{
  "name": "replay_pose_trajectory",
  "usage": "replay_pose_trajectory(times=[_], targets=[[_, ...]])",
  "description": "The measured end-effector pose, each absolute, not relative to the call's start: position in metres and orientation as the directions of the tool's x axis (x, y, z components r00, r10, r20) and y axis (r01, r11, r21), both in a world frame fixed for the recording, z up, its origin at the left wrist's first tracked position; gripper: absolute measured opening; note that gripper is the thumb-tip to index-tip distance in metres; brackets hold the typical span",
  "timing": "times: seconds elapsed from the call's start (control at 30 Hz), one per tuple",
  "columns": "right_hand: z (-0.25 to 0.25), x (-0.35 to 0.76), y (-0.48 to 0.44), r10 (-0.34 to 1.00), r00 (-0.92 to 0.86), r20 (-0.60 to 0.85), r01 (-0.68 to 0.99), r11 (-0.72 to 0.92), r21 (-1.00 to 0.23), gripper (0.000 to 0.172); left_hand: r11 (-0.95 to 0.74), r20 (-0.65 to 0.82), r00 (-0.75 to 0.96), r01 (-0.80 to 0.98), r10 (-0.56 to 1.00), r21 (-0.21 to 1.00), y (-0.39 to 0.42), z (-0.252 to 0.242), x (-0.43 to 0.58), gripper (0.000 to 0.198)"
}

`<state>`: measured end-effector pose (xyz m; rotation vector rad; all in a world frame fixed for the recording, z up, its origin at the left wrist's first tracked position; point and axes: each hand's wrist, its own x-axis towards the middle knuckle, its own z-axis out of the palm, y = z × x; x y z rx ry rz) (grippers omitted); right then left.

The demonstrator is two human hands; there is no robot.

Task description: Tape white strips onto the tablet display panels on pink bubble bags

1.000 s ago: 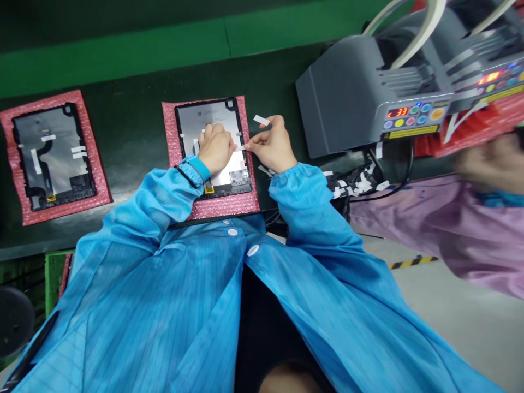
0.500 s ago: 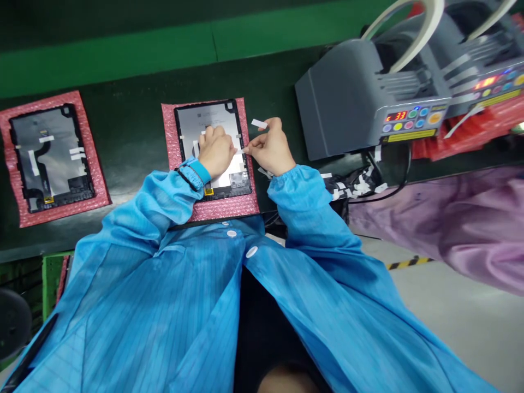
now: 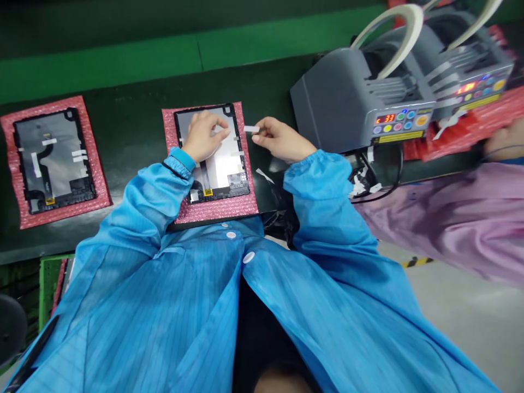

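Observation:
A tablet screen assembly (image 3: 222, 172) with a black frame and shiny silver back lies on pink bubble wrap (image 3: 245, 204) in front of me. My left hand (image 3: 206, 136) hovers over its upper part, thumb and forefinger apart, nothing visible between them. Just right of the screen, my right hand (image 3: 282, 140) pinches a short white tape strip (image 3: 251, 129) by one end between thumb and forefinger; the strip points left toward the screen's edge. Another white tape piece (image 3: 237, 154) sits on the right border of the screen. My left hand hides part of the screen's upper left.
A second screen assembly (image 3: 61, 158) with white tape pieces lies on bubble wrap at left. Two grey tape dispensers (image 3: 339, 103) stand at right, with red bubble wrap beside them. A loose white strip (image 3: 265, 175) lies near the table's edge. A co-worker's pink sleeve (image 3: 446, 218) is at right.
Both hands have drawn apart: the left moved up and left off the tape at the screen's right border, the right moved rightward. The remaining white strip is now in the right hand's pinch.

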<state>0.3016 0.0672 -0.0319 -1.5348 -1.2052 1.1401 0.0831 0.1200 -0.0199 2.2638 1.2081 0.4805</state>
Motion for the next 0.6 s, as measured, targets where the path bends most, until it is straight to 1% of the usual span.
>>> replay_pose_trajectory(times=[0.07,0.13,0.2,0.27,0.37,0.47,0.6], targets=[[-0.021,0.29,0.062,0.987,0.054,-0.153,0.262,-0.162,-0.951,0.025,-0.502,0.09,0.577,0.611,0.812,0.612,0.121,-0.015,0.084,0.021],[-0.012,0.28,0.057,0.989,0.008,-0.15,0.281,-0.146,-0.948,0.021,-0.525,0.09,0.61,0.588,0.788,0.615,0.12,-0.012,0.086,0.021],[-0.008,0.274,0.055,0.991,-0.029,-0.133,0.294,-0.119,-0.948,0.021,-0.525,0.06,0.627,0.593,0.777,0.611,0.118,-0.013,0.088,0.017],[-0.006,0.275,0.053,0.992,-0.052,-0.112,0.341,-0.088,-0.936,0.021,-0.51,0.016,0.631,0.611,0.775,0.605,0.117,-0.014,0.09,0.015],[-0.005,0.282,0.051,0.993,-0.013,-0.115,0.48,-0.095,-0.872,0.022,-0.48,-0.043,0.627,0.637,0.778,0.603,0.117,-0.016,0.092,0.016],[-0.003,0.285,0.05,0.989,0.068,-0.132,0.568,-0.148,-0.81,0.017,-0.453,-0.078,0.62,0.647,0.781,0.614,0.117,-0.016,0.093,0.017],[-0.011,0.281,0.053,0.993,0.015,-0.117,0.613,-0.101,-0.783,0.011,-0.434,-0.095,0.612,0.654,0.785,0.62,0.116,-0.016,0.096,0.017]])
